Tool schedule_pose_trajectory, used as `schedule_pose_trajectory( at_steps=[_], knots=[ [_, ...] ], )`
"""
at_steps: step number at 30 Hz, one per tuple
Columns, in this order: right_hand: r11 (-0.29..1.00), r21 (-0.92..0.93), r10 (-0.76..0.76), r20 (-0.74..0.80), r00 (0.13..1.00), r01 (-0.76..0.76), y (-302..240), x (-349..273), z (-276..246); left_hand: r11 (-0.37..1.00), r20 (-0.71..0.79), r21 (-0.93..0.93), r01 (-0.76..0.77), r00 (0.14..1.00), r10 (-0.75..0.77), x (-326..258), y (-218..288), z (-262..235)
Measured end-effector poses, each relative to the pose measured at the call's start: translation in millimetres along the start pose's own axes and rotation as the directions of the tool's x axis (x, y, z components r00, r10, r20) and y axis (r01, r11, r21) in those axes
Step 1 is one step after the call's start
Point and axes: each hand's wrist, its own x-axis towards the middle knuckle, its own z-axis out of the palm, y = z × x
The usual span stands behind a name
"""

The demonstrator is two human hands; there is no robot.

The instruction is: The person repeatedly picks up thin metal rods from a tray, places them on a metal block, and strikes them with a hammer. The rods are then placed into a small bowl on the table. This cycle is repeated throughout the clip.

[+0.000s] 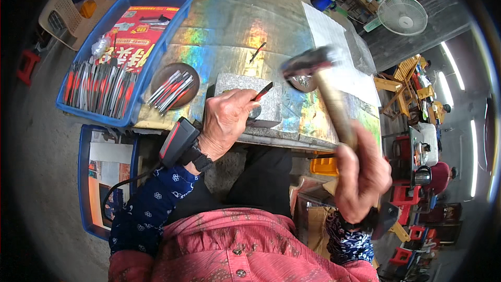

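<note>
Through the head view I find the left hand (227, 117) at the near side of the metal block (242, 82), its fingers closed on a red-and-black piece (263, 92) whose dark tip juts out over the block's top. I record the right hand (365, 169) wrapped around the hammer (335, 107) by its handle—the head, blurred, is to the right of the block and well apart from the piece. To the left I note similar pieces in a bowl (176, 66) and, beside it, more in a blue tray (94, 117).
</note>
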Motion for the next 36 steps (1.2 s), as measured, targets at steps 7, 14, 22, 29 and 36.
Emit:
schedule_pose_trajectory(
  at_steps=[7,14,22,29,36],
  knots=[
    [0.991,-0.054,0.127,0.179,0.976,-0.119,4.8,5.3,9.7,0.999,-0.002,-0.008,-0.04,0.999,0.04,1.1,-2.0,-1.1],
    [1.0,0.011,0.003,0.078,0.997,-0.004,-1.6,7.8,-4.1,1.0,0.004,-0.013,-0.022,1.0,0.022,-0.3,-3.3,0.2],
    [0.999,-0.045,0.0,0.068,0.998,0.003,2.5,4.4,8.5,0.999,-0.004,-0.004,-0.034,0.999,0.034,-1.0,-5.2,0.3],
    [0.998,0.05,0.045,0.06,0.997,-0.048,15.0,-0.6,9.4,0.996,-0.045,-0.064,-0.062,0.997,0.059,0.1,-6.0,3.7],
    [0.994,0.039,0.103,-0.015,0.995,-0.102,40.7,-15.7,27.3,0.999,0.014,-0.037,0.037,0.999,-0.036,-0.8,-0.3,-1.1]
  ],
)
